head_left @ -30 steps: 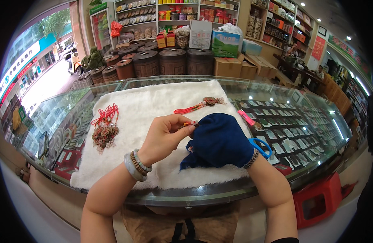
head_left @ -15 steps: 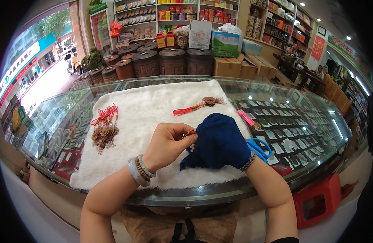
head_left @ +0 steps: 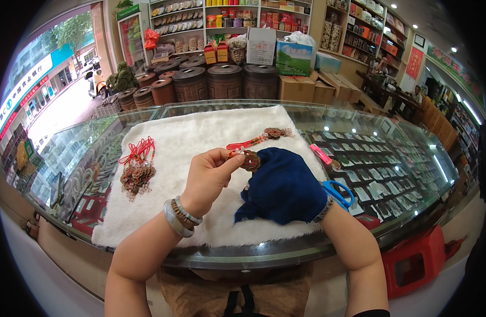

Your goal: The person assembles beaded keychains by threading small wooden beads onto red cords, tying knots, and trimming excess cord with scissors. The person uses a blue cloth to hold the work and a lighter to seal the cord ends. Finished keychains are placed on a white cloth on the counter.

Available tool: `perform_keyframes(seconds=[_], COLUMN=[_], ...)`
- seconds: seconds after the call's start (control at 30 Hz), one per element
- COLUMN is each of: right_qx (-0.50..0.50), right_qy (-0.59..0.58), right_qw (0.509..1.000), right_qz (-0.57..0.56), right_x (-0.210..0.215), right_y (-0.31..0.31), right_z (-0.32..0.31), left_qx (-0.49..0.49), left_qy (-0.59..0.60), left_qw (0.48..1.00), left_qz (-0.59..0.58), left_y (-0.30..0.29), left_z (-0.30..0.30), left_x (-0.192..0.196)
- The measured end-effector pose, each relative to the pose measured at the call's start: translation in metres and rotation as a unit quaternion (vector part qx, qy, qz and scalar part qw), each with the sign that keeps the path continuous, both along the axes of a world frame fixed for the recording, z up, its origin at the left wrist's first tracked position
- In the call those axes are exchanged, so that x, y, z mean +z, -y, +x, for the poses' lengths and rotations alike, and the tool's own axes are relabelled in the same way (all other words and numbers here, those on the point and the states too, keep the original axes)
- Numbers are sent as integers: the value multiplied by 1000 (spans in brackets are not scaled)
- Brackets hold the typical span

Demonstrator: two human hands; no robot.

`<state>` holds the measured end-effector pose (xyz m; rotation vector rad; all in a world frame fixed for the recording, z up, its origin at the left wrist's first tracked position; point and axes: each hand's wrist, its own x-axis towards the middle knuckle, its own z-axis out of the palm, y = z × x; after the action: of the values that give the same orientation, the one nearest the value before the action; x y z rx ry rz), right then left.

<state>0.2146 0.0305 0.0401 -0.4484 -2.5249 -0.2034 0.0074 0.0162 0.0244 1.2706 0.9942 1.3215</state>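
My left hand (head_left: 207, 177) is closed in a pinch on the beaded cord of a coin charm (head_left: 251, 160). The charm's bronze-coloured coins show beyond the fingertips, against the edge of a navy cloth (head_left: 285, 185). That cloth drapes over my right hand (head_left: 330, 216) and hides its fingers; only the wrist with a dark bracelet shows. Farther off on the white fluffy mat (head_left: 185, 137), another coin charm (head_left: 274, 132) with red cord lies just behind the cloth. A bunch of coin charms (head_left: 138, 177) with red cords and pale beads rests at the left.
Blue-handled scissors (head_left: 339, 194) and a pink tube-like item (head_left: 320, 153) lie right of the mat on the glass display counter (head_left: 243, 258). A red plastic stool (head_left: 414, 264) stands at the lower right. Dark lidded barrels (head_left: 224, 82) and cardboard boxes (head_left: 296, 88) line the far side.
My left hand has drawn slightly left and up, and the charm's coins now show outside the cloth. The right forearm has barely moved; the cloth's folds have shifted.
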Motion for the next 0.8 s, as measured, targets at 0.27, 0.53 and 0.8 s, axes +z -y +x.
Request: perform_keyframes(seconds=[0.27, 0.53, 0.8], right_qx=[-109, -103, -70], right_qy=[-50, -125, -294], right_qw=[992, 984, 846], right_qz=[32, -74, -440], right_x=[-18, -42, -35], right_y=[-2, -8, -1], right_z=[-1, -2, -4], left_qx=[-19, 14, 1], left_qy=[-80, -84, -90], left_qw=[996, 994, 995], left_qz=[24, 74, 37], left_y=[10, 6, 6], left_z=[5, 9, 5], left_x=[-2, -8, -6])
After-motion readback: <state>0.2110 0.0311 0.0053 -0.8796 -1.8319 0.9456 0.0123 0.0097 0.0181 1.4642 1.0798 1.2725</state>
